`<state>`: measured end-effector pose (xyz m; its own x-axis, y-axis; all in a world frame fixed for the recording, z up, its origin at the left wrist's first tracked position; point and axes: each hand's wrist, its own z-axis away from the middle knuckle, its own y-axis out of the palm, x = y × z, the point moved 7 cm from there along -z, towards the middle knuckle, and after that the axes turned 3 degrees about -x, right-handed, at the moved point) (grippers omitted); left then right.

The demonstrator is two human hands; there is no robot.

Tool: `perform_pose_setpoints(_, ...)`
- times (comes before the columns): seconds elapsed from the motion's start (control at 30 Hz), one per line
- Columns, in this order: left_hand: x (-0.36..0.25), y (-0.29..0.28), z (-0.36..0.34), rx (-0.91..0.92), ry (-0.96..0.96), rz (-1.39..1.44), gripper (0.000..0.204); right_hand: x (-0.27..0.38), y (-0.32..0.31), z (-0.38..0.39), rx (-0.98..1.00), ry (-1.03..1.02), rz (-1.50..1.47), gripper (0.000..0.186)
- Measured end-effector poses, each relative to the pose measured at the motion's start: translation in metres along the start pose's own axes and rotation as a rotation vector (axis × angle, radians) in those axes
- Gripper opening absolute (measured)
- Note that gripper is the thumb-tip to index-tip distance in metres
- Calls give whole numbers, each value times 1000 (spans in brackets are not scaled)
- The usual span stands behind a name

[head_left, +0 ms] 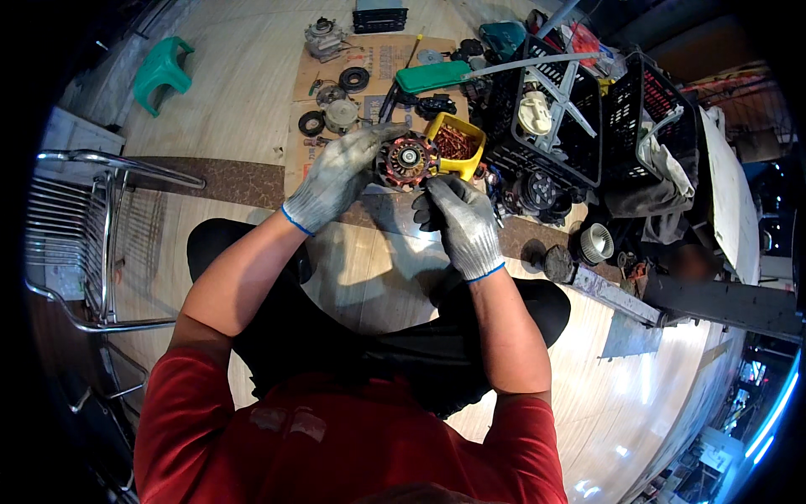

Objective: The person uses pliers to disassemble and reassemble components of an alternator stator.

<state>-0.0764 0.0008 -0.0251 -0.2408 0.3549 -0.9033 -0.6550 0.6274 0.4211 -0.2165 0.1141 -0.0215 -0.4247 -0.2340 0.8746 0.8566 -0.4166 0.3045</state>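
Observation:
A round motor part (408, 158) with a ring of copper windings and a metal hub is held up in front of me. My left hand (334, 172), in a grey-white glove with a blue cuff, grips it from the left. My right hand (460, 223), gloved the same way, has its fingers bent at the part's lower right edge, partly hidden. Just behind it sits a yellow container (471, 132) full of small copper-coloured pieces. A cardboard sheet (306, 84) under these bears black rings (354, 79), metal housings (341, 116) and a green flat object (430, 77).
Black crates (579, 168) with metal parts stand at the right, near a white fan wheel (594, 244) and a steel beam (628, 304). A chrome chair (107, 235) is at my left, a green stool (164, 71) behind it. A black crate (379, 21) lies at the back.

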Motion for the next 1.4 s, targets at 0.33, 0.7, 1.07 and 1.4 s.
perform_pose_setpoints(0.33, 5, -10, -6, -24, 16, -94, 57, 4, 4, 5, 27, -68, 301, 24)
perform_pose_setpoints(0.7, -17, 14, -2, 4, 11, -259, 56, -1, -2, 3, 34, -108, 324, 27)
perform_pose_setpoints(1.07, -16, 14, -2, -9, 34, -503, 66, 2, 9, 10, 51, 25, 132, 27)
perform_pose_setpoints(1.4, -17, 13, 0, -47, 21, -504, 58, -5, 13, 5, 56, -54, 200, 26)
